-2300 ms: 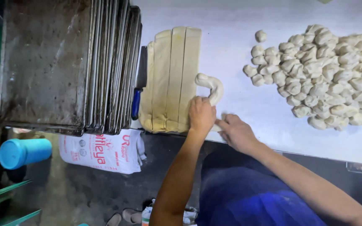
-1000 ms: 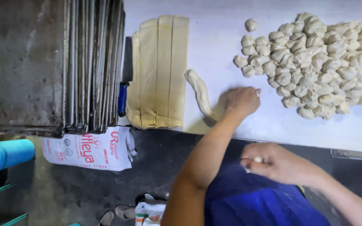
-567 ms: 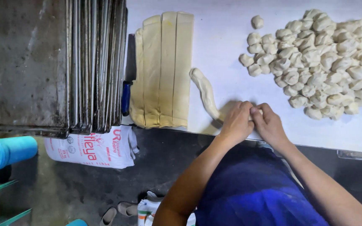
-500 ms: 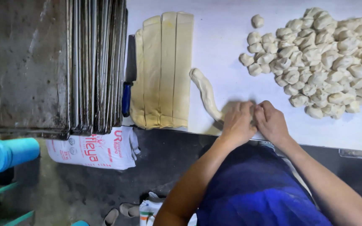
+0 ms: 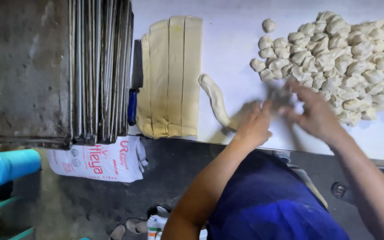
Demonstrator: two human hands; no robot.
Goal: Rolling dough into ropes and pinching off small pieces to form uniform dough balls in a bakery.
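A thick dough rope (image 5: 215,98) lies on the white table (image 5: 232,40), and its near end runs under my left hand (image 5: 254,125), which grips it at the table's front edge. My right hand (image 5: 315,113) is blurred with motion just right of the left. Its fingers are apart and reach toward the big pile of small dough pieces (image 5: 347,58). I see nothing held in it. A flat dough slab cut into long strips (image 5: 170,75) lies left of the rope.
A stack of metal trays (image 5: 98,71) stands on edge at the left, with a blue-handled knife (image 5: 133,102) between it and the slab. Below the table are a printed white bag (image 5: 98,161) and a blue cylinder (image 5: 6,166). My blue apron (image 5: 267,200) fills the lower middle.
Both hands were pinching together at the rope's near end. My right hand has since swung right toward the pile of pieces, while the left stays on the rope.
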